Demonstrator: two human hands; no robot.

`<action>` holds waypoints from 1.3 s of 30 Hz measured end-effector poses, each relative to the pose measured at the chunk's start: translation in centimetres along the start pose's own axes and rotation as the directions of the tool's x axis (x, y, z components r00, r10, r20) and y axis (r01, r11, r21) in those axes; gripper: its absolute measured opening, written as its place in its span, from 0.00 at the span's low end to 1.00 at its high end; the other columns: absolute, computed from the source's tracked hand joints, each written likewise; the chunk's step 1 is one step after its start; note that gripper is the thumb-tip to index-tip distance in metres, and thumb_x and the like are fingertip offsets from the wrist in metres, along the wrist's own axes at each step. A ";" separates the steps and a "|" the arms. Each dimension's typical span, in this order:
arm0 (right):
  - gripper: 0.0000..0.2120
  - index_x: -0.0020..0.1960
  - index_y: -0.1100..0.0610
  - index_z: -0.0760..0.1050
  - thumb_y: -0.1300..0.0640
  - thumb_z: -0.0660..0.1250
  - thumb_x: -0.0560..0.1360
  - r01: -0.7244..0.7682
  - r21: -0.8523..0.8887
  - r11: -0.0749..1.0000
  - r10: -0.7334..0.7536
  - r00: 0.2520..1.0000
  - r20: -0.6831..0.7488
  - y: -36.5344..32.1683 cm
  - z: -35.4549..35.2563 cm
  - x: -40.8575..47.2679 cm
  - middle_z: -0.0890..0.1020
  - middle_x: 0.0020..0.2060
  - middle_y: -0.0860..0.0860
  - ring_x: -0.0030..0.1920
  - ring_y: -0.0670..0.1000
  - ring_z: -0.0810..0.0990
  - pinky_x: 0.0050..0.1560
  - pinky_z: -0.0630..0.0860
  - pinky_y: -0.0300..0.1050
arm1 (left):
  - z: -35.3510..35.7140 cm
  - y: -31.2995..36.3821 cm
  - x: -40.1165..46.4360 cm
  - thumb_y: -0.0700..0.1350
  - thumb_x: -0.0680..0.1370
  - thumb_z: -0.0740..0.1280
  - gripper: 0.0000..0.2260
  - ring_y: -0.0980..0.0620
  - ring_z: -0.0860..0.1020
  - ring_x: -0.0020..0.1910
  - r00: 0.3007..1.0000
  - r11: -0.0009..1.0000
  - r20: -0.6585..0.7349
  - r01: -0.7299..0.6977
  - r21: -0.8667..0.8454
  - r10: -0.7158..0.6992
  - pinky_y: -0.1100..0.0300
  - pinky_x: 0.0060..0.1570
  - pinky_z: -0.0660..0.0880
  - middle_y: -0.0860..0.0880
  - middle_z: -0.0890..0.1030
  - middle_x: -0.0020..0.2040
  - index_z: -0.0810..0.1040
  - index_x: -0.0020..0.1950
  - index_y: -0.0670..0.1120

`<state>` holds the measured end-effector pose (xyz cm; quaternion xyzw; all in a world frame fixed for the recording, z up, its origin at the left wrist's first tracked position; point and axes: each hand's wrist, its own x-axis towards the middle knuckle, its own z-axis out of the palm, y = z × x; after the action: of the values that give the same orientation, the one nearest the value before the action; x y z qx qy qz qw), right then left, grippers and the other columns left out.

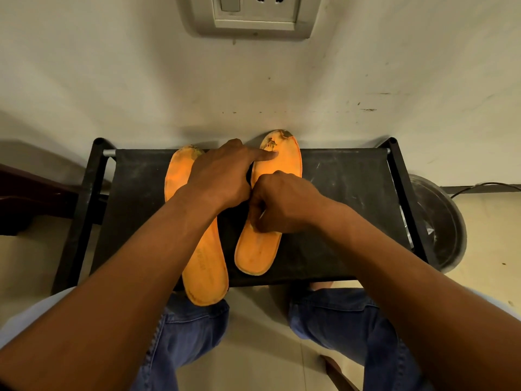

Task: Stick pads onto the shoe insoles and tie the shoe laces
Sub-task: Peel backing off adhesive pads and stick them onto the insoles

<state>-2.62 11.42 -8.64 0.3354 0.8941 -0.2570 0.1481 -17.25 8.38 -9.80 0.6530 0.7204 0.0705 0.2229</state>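
Two worn orange insoles lie lengthwise on a black fabric-topped rack (pixel 338 193). The left insole (pixel 207 272) overhangs the rack's near edge. The right insole (pixel 258 252) reaches the wall with its frayed toe. My left hand (pixel 222 176) crosses over the left insole, and its index fingertip presses on the right insole's toe area. My right hand (pixel 282 204) rests curled on the middle of the right insole, its fingertips pinched on a thin pale pad (pixel 262 214) that is mostly hidden under the fingers. No shoes or laces are in view.
The rack stands against a scuffed white wall with a switch and socket plate (pixel 253 15) above. A round dark bin (pixel 439 221) sits to the right, and a dark piece of furniture (pixel 33 198) to the left. My knees in blue jeans (pixel 338 314) are below the rack.
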 end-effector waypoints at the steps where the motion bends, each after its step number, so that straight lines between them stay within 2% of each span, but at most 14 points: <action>1: 0.08 0.51 0.49 0.84 0.51 0.72 0.73 -0.030 -0.033 0.999 0.029 0.999 -0.046 0.1 -0.1 -0.1 0.84 0.47 0.49 0.48 0.53 0.82 0.44 0.82 0.51 | 0.0 0.0 0.0 0.46 0.75 0.74 0.34 0.43 0.77 0.57 1.000 1.000 -0.001 0.000 0.006 0.000 0.53 0.45 0.72 0.47 0.73 0.58 0.66 0.75 0.69; 5: 0.09 0.54 0.48 0.81 0.53 0.68 0.75 -0.215 -0.099 0.972 0.176 0.936 -0.306 1.2 -0.6 0.1 0.82 0.47 0.51 0.47 0.56 0.82 0.41 0.78 0.47 | 0.0 0.1 0.1 0.51 0.74 0.75 0.32 0.43 0.77 0.57 1.000 1.000 -0.014 -0.016 0.020 0.016 0.54 0.43 0.68 0.49 0.71 0.54 0.67 0.75 0.68; 7: 0.08 0.52 0.48 0.82 0.55 0.68 0.74 -0.243 -0.062 0.968 0.210 0.921 -0.328 1.7 -0.8 0.2 0.82 0.46 0.50 0.46 0.55 0.82 0.40 0.76 0.46 | 0.0 0.1 0.1 0.51 0.73 0.76 0.32 0.43 0.77 0.56 0.999 1.000 -0.022 -0.025 0.014 0.025 0.54 0.42 0.68 0.50 0.70 0.52 0.69 0.74 0.67; 11: 0.06 0.49 0.49 0.85 0.55 0.72 0.72 -0.096 0.082 0.992 0.099 0.995 -0.024 1.1 -0.8 0.2 0.84 0.47 0.50 0.49 0.52 0.81 0.49 0.82 0.53 | 0.1 0.0 0.2 0.49 0.73 0.76 0.35 0.44 0.77 0.56 1.000 1.000 -0.015 -0.012 0.017 0.012 0.54 0.44 0.70 0.52 0.68 0.52 0.66 0.75 0.69; 14: 0.06 0.47 0.50 0.85 0.53 0.77 0.70 -0.030 0.105 0.994 0.014 0.989 0.148 0.1 -0.5 -0.1 0.85 0.46 0.48 0.49 0.50 0.81 0.51 0.82 0.53 | 0.2 -0.2 0.2 0.45 0.74 0.75 0.34 0.43 0.77 0.56 1.000 1.000 -0.003 -0.010 -0.025 0.009 0.54 0.45 0.71 0.51 0.68 0.52 0.67 0.75 0.69; 16: 0.07 0.48 0.48 0.85 0.50 0.76 0.70 -0.049 0.043 0.998 0.045 0.995 0.086 0.1 -0.4 -0.1 0.84 0.47 0.47 0.49 0.50 0.81 0.48 0.82 0.51 | 0.2 -0.2 0.2 0.46 0.74 0.75 0.34 0.43 0.77 0.56 1.000 0.999 -0.006 -0.008 -0.032 0.008 0.53 0.46 0.73 0.51 0.68 0.52 0.67 0.75 0.69; 20: 0.09 0.52 0.49 0.83 0.52 0.70 0.73 -0.186 -0.103 0.977 0.159 0.961 -0.226 0.6 -0.7 -0.3 0.82 0.46 0.50 0.46 0.54 0.82 0.42 0.79 0.47 | 0.3 -0.1 0.2 0.49 0.73 0.76 0.35 0.44 0.77 0.57 1.000 1.000 -0.026 -0.015 -0.009 0.015 0.55 0.44 0.69 0.50 0.69 0.52 0.66 0.75 0.69; 22: 0.09 0.53 0.50 0.82 0.53 0.70 0.73 -0.184 -0.105 0.977 0.152 0.954 -0.258 0.8 -0.7 -0.1 0.82 0.47 0.51 0.47 0.55 0.82 0.43 0.80 0.48 | 0.3 -0.1 0.2 0.50 0.73 0.76 0.35 0.44 0.77 0.57 0.999 1.000 -0.030 -0.021 -0.005 0.020 0.55 0.44 0.68 0.49 0.71 0.53 0.66 0.75 0.69; 26: 0.09 0.50 0.53 0.85 0.53 0.74 0.71 -0.036 0.003 0.999 0.036 0.999 0.011 0.3 -0.6 0.0 0.84 0.46 0.51 0.49 0.53 0.82 0.47 0.81 0.51 | 0.3 -0.1 0.2 0.46 0.74 0.75 0.34 0.43 0.76 0.57 1.000 1.000 -0.020 -0.017 -0.023 0.017 0.55 0.44 0.68 0.50 0.70 0.53 0.67 0.75 0.68; 28: 0.09 0.48 0.54 0.86 0.53 0.77 0.69 0.038 0.048 0.998 -0.047 0.980 0.196 -0.6 -0.6 -0.4 0.85 0.46 0.50 0.48 0.51 0.81 0.50 0.81 0.52 | 0.3 -0.3 0.2 0.43 0.75 0.73 0.33 0.43 0.76 0.56 1.000 0.999 -0.019 -0.014 -0.046 0.014 0.54 0.44 0.70 0.48 0.73 0.55 0.68 0.75 0.68; 30: 0.09 0.47 0.54 0.86 0.53 0.78 0.68 0.074 0.062 0.995 -0.087 0.963 0.256 -0.9 -0.6 -0.6 0.85 0.46 0.48 0.48 0.49 0.81 0.51 0.81 0.53 | 0.4 -0.4 0.3 0.43 0.75 0.72 0.32 0.44 0.76 0.55 1.000 0.998 -0.026 -0.015 -0.055 0.014 0.53 0.44 0.71 0.47 0.74 0.55 0.68 0.74 0.68; 33: 0.08 0.45 0.51 0.83 0.50 0.77 0.69 0.049 -0.019 0.999 -0.044 0.981 0.187 -0.3 -1.0 -0.7 0.83 0.47 0.47 0.48 0.49 0.79 0.46 0.81 0.51 | 0.5 -0.4 0.3 0.43 0.73 0.74 0.35 0.44 0.76 0.54 1.000 0.999 -0.015 -0.013 -0.050 0.013 0.53 0.44 0.72 0.49 0.73 0.53 0.68 0.74 0.68; 37: 0.10 0.49 0.50 0.82 0.51 0.75 0.69 -0.104 -0.110 0.988 0.097 0.993 -0.065 1.2 -1.4 -0.6 0.82 0.46 0.49 0.47 0.53 0.81 0.41 0.78 0.47 | 0.5 -0.2 0.3 0.48 0.72 0.78 0.37 0.46 0.77 0.55 1.000 1.000 -0.023 -0.016 -0.018 0.015 0.55 0.43 0.70 0.52 0.70 0.51 0.67 0.75 0.68; 39: 0.10 0.50 0.50 0.83 0.52 0.75 0.69 -0.112 -0.089 0.990 0.106 0.992 -0.074 1.3 -1.3 -0.4 0.83 0.45 0.49 0.47 0.53 0.81 0.42 0.80 0.48 | 0.6 -0.2 0.4 0.48 0.72 0.78 0.37 0.46 0.77 0.55 0.999 1.000 -0.027 -0.021 -0.012 0.020 0.55 0.43 0.70 0.53 0.70 0.51 0.67 0.75 0.68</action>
<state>-1.54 12.80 -7.86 0.3851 0.8901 -0.1948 0.1467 -17.18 8.59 -10.52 0.6579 0.7161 0.0862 0.2164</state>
